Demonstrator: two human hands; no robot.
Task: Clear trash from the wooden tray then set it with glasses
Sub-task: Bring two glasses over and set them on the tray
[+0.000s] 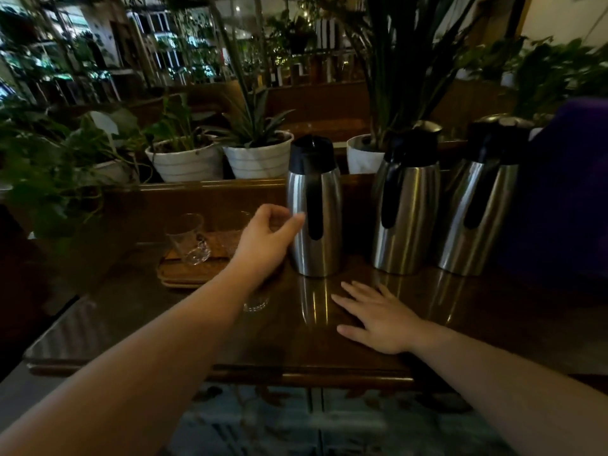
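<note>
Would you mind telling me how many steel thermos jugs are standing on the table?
3. One thermos jug stands by the left hand; a second is to its right; a third stands furthest right, beside a purple object that could hide more.

My left forearm (184,317) hides the wooden tray's (184,274) right end. Right of the tray, a glass (256,303) shows only its base below the arm. Behind the tray's handled glass (190,240), a second glass (235,230) is too faint to tell apart.
</note>
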